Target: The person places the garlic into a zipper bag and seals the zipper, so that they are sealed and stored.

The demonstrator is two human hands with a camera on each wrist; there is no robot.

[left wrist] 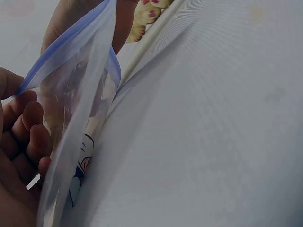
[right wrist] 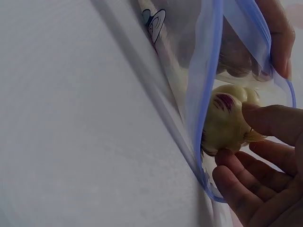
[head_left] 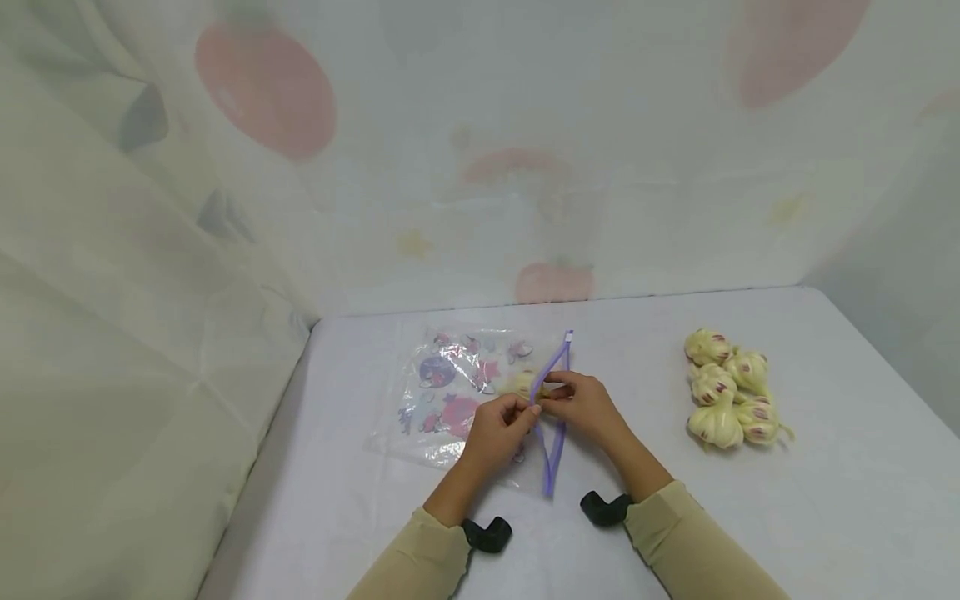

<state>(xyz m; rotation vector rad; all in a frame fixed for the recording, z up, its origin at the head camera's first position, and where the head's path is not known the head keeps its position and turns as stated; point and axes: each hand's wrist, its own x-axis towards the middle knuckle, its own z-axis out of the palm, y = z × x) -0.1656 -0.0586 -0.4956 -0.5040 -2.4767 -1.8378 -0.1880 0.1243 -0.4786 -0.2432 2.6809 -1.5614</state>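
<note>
Far left: a pale cloth (head_left: 120,350) hangs in folds beside the white table (head_left: 315,517); a backdrop (head_left: 375,167) printed with faded red shapes and small yellow stars stands along the table's far edge.

Left of centre on the table: a clear plastic bag (head_left: 431,433) with pink and purple printed figures lies on its side, its mouth turned right. The mouth is edged by a purple closure strip (head_left: 550,479) with a small white piece (head_left: 568,336) at its far end. The strip's two sides stand apart, so the mouth gapes.

Left hand (head_left: 495,429): at the near side of the mouth, thumb and forefinger nearly together, pinching the purple edge; the other fingers bend loosely against the plastic. Beige left sleeve (head_left: 420,554), black wrist mount (head_left: 489,535) at the cuff.

Garlic bulb (right wrist: 225,118): within the bag's mouth, cream with purple streaks.

Right hand (head_left: 588,408): reaches into the mouth from the right, partly closed, thumb on one side of the bulb and fingertips on the other, holding it. Beige right sleeve (head_left: 697,542), second black mount (head_left: 604,508) beside it.

Right part of the table: a garlic cluster (head_left: 731,392), five bulbs visible, packed closely together, well apart from the bag. Two of the nearer bulbs show short stems; purple marks on several.
</note>
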